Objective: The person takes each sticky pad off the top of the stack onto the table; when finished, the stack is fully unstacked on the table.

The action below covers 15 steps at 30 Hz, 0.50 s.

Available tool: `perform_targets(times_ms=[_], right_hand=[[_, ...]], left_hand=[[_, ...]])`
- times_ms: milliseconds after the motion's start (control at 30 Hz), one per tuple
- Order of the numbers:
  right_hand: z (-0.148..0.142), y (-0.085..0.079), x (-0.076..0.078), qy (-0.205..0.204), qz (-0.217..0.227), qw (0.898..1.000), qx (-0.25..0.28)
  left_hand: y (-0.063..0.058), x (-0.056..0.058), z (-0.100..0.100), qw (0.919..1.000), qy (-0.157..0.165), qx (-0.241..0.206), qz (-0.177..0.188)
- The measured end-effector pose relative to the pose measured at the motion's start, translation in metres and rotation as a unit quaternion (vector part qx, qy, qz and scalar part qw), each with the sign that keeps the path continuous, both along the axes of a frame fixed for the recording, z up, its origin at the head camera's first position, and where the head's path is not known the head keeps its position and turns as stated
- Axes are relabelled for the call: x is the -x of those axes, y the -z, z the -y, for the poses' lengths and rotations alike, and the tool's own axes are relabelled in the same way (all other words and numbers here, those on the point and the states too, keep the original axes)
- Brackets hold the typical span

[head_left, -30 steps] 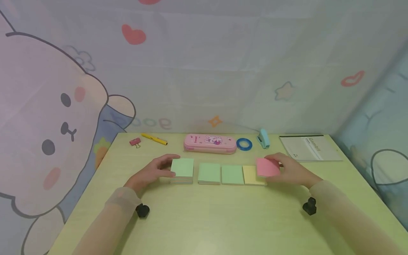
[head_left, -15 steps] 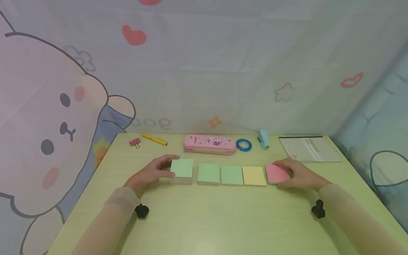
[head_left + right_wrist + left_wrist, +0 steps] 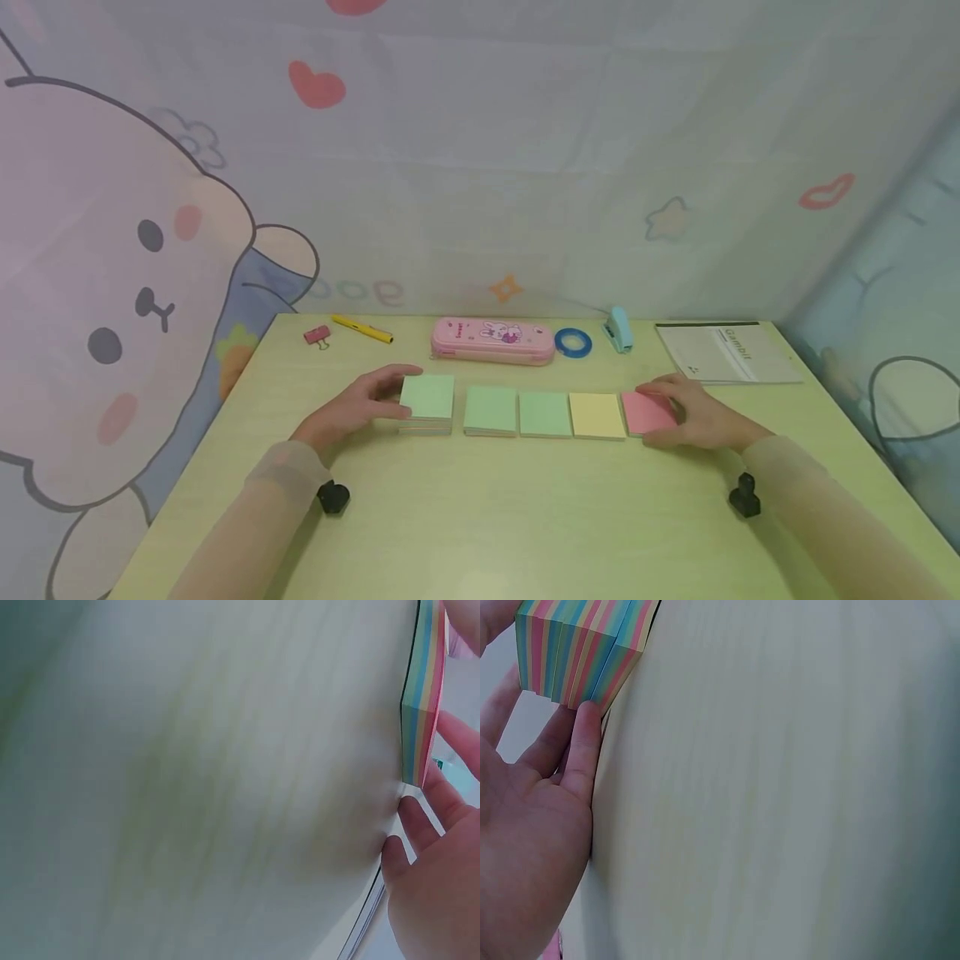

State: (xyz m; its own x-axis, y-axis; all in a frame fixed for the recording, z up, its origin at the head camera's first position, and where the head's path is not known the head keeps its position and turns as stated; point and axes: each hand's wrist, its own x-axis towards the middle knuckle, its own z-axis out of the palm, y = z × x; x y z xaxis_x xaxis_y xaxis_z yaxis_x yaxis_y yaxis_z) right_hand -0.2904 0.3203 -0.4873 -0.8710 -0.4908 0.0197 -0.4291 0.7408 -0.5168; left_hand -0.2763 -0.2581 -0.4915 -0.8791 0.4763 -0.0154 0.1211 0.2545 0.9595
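My left hand (image 3: 354, 408) grips the left side of a tall stack of sticky note pads (image 3: 427, 397), green on top. In the left wrist view, the stack (image 3: 577, 656) shows striped layers, with fingers against its side. A row runs to its right: a thicker green pad (image 3: 491, 410), a thinner green pad (image 3: 544, 413), a yellow pad (image 3: 597, 415) and a pink pad (image 3: 647, 412). My right hand (image 3: 697, 417) holds the pink pad's right end between thumb and fingers, flat on the table beside the yellow one. The right wrist view shows this pad's (image 3: 421, 724) multicoloured edge.
Along the table's (image 3: 480, 517) back edge lie a red binder clip (image 3: 317, 335), a yellow pen (image 3: 362, 328), a pink pencil case (image 3: 492, 340), blue tape (image 3: 573, 342), a light blue stapler (image 3: 618, 330) and a notebook (image 3: 731, 353). A printed cloth (image 3: 480, 167) hangs behind.
My right hand has carried the pink pad from above the yellow pad to the right, down onto the table, then slightly left against the yellow pad. My left hand stays on the stack.
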Motion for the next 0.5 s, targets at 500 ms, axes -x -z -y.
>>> perform_targets(times_ms=[500], right_hand=[[0.0022, 0.0005, -0.0013, -0.01, -0.01, 1.0, 0.013]], left_hand=[[-0.0015, -0.0005, 0.0004, 1.0, 0.001, 0.007, 0.002]])
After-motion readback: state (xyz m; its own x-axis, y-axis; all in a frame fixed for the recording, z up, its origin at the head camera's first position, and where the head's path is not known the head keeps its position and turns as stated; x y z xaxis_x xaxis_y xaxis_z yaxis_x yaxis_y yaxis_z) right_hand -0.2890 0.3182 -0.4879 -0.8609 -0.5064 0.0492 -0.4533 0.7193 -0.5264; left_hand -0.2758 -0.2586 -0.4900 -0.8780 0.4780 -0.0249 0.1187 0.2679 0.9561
